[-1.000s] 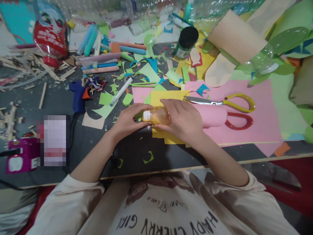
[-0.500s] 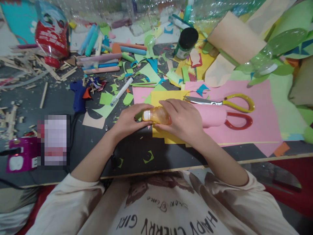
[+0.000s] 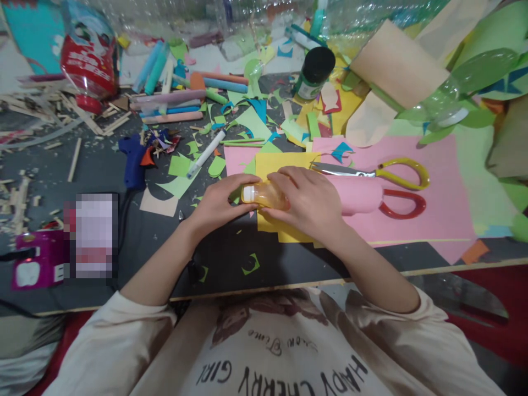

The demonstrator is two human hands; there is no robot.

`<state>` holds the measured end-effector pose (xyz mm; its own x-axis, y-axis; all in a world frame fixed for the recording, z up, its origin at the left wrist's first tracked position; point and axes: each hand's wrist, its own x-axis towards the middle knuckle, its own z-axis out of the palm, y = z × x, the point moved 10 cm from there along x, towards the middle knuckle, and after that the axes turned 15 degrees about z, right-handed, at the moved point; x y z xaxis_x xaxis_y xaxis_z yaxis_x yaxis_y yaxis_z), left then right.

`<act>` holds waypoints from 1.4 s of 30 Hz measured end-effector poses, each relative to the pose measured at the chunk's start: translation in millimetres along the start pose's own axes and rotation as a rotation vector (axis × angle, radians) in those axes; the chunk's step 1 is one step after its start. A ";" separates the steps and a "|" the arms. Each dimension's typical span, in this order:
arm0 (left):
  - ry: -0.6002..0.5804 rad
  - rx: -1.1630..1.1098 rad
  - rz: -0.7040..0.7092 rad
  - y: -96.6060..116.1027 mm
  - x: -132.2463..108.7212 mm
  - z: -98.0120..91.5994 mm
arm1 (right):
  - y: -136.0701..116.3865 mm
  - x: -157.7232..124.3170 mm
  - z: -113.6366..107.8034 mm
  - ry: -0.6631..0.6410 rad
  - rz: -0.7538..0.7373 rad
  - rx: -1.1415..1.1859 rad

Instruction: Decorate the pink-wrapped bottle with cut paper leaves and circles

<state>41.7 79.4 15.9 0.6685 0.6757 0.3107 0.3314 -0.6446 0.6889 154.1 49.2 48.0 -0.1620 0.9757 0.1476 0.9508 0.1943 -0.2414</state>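
A clear plastic bottle (image 3: 270,196) with a white cap lies on its side over yellow paper (image 3: 289,234), its cap end facing left. Yellow shows around its neck and shoulder. My right hand (image 3: 311,201) is closed over the bottle's body from above. Beyond that hand a rolled pink paper tube (image 3: 358,195) sticks out to the right; the hand hides where it meets the bottle. My left hand (image 3: 220,201) has thumb and fingers closed around the cap end. Scissors (image 3: 367,173) with one yellow and one red handle lie against the pink tube.
Pink sheets (image 3: 445,192) lie underneath on the right. A blue glue gun (image 3: 134,162), a white marker (image 3: 207,154) and green paper scraps (image 3: 179,165) are at the left. Behind stand a black-capped jar (image 3: 315,71) and a red-labelled bottle (image 3: 88,60). The table edge (image 3: 264,289) is near my body.
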 end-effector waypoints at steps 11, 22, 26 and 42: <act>0.065 -0.147 0.056 2.9 1.7 -4.2 | 4.4 -0.5 -5.2 0.047 -0.015 0.030; 0.359 -0.142 0.039 -2.9 -0.1 -29.0 | 5.2 -1.7 -9.0 0.082 -0.020 0.037; 0.335 -0.223 0.015 -7.6 1.7 -25.6 | 4.2 -2.0 -8.5 0.083 -0.028 0.031; 0.254 -0.127 -0.031 -5.2 3.3 -21.3 | -1.8 -3.6 -1.7 0.049 -0.039 0.034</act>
<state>28.0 92.6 27.3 0.4661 0.7724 0.4315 0.2524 -0.5835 0.7718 153.4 45.1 49.5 -0.1852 0.9612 0.2043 0.9344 0.2366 -0.2664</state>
